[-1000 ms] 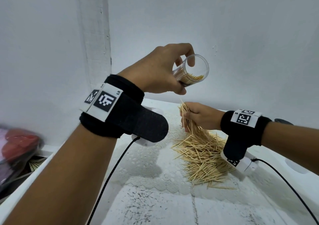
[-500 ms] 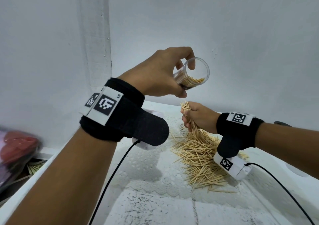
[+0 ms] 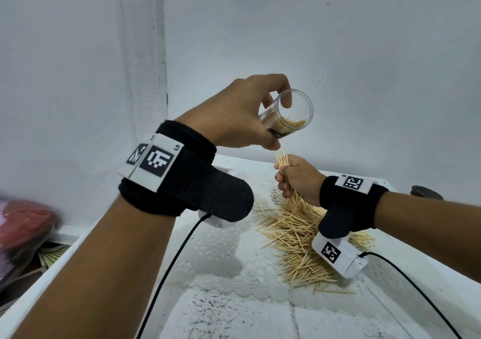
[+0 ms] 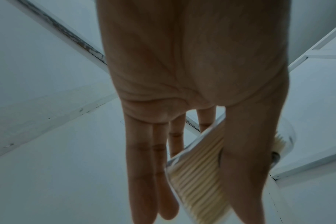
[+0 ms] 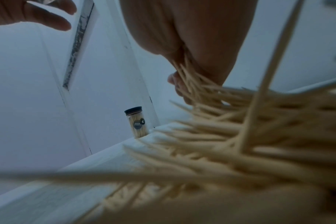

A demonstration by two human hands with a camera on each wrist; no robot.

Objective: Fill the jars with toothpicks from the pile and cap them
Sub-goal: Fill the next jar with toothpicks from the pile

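The left hand (image 3: 234, 115) is raised above the desk (image 3: 234, 318), fingers and thumb curled round a clear plastic jar (image 3: 289, 116) that it holds tilted, the open mouth turned toward the right side. The jar is already partly filled: a layer of toothpicks lies along its lower wall, and the left wrist view shows them packed side by side against the clear plastic (image 4: 197, 174), with the thumb across the jar's side.

Just below the jar, and not touching it, the right hand (image 3: 299, 180) is closed in a fist round a bundle of toothpicks (image 3: 282, 160). Their tips stick up out of the top of the fist toward the jar's mouth, and the lower ends fan out beneath the hand down into the pile (image 3: 299, 237). The pile lies loose and scattered on the white lace cloth (image 3: 221, 268) that covers the far part of the desk, toward its right edge.

In the right wrist view a second jar (image 5: 137, 122) stands upright at the far edge of the desk against the wall, full of toothpicks and wearing a dark cap (the head view does not show it).

Both wrists carry black bands with white coded tags, and a black cable (image 3: 166, 273) runs from each camera. At the desk's left edge, lower down, lies something red and blurred (image 3: 23, 224).
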